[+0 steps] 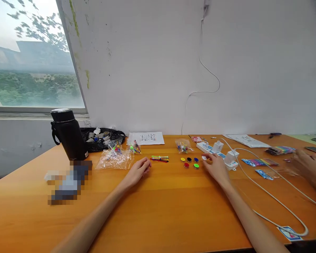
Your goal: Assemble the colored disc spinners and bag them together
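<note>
- Head view, and the right hand [213,163] is at the white disc [204,158], fingers narrow about it; pinching or just touching, I can't tell.
- Left of that, on the table [163,207], lie five more: yellow disc [183,160], black disc [189,159] and blue disc [196,160] at the back, red disc [186,165] and green disc [196,166] in front. Spaced like that, probably so each colour can be picked out at a glance.
- Over to the left hand [139,171]: loosely curled, forearm resting along the table, perhaps just for support. Whether it closes on anything, I can't tell.
- Just beyond its fingertips, the sticks [159,159] lie together in a bundle, lengthwise across the view, likely gathered so they don't scatter.
- Behind the discs sits a clear bag [183,147] with colourful bits inside, presumably bagged to hold small pieces together.
- Close by the right hand, the power strip [201,147] carries white plugs; its cable [305,230] loops right of the forearm, which seems to leave the middle free for handwork.
- Far right, a co-worker's hand [307,163] is blurred among colourful packs [280,150], well apart from the discs.
</note>
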A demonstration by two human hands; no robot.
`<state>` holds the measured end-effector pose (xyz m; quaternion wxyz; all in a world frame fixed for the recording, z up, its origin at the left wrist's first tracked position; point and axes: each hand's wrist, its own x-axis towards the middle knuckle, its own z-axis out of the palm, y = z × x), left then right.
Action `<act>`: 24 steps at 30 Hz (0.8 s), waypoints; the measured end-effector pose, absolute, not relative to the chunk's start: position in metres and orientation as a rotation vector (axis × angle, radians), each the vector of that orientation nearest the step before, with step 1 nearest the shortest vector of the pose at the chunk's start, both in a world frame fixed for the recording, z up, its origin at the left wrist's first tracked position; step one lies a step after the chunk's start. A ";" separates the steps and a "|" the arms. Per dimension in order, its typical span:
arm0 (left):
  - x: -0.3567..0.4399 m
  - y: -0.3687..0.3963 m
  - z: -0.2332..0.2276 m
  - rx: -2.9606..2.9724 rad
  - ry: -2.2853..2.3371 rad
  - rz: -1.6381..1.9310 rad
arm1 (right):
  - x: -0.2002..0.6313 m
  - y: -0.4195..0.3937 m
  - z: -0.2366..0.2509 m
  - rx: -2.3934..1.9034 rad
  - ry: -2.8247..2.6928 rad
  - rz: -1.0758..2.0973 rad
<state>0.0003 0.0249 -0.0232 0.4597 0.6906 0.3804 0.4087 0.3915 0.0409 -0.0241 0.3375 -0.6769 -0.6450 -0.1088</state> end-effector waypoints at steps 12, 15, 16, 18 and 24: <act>-0.004 0.029 -0.023 1.761 1.008 0.991 | 0.388 0.042 -0.031 -1.824 -1.777 -0.268; -0.005 0.029 -0.024 1.777 1.012 1.002 | 0.367 0.036 -0.020 -1.616 -1.669 -0.165; -0.005 0.030 -0.024 1.796 1.013 1.011 | 0.357 0.033 -0.017 -1.542 -1.648 -0.086; -0.006 0.030 -0.024 1.852 1.014 1.032 | 0.330 0.025 -0.013 -1.423 -1.675 0.111; -0.010 0.030 -0.031 2.067 1.125 1.067 | 0.254 0.007 -0.023 -1.255 -2.008 0.392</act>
